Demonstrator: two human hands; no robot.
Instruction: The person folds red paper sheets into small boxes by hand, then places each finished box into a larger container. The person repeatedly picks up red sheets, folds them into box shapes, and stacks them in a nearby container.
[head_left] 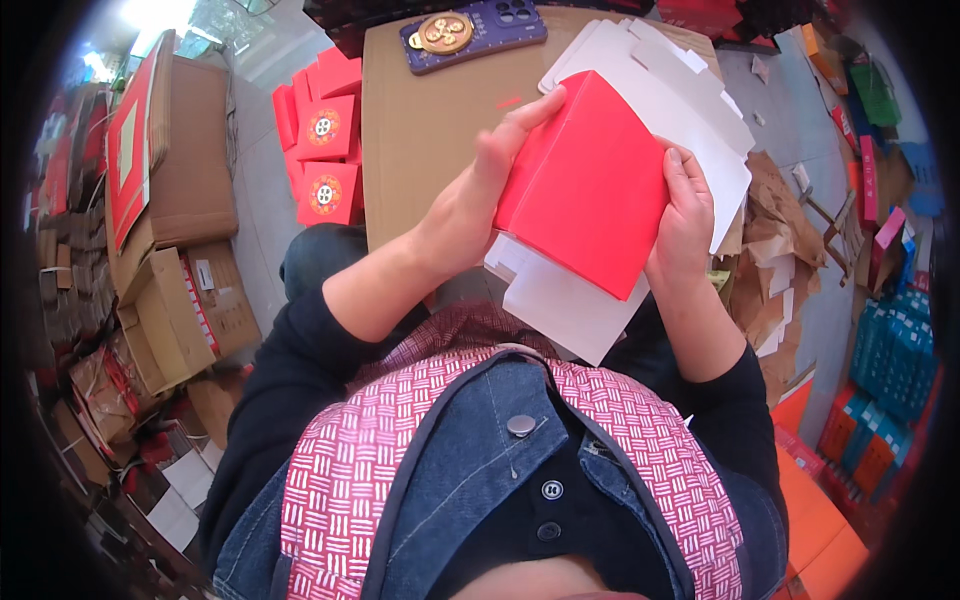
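Red, smooth paperboard carton point(590, 185), white flaps point(568, 312) at its near end, sits between both hands: right hand point(684, 208), grip clasping its right edge; left hand point(478, 195) along the left edge, grip impossible to tell. Lettered purple phone case point(508, 40) on the cardboard-topped bench point(425, 130); small red boxes point(325, 142) bear round emblems point(326, 194).

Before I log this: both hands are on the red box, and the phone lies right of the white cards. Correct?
Not quite: in the head view the phone lies left of the white cards. The left hand and right hand are on the red box.
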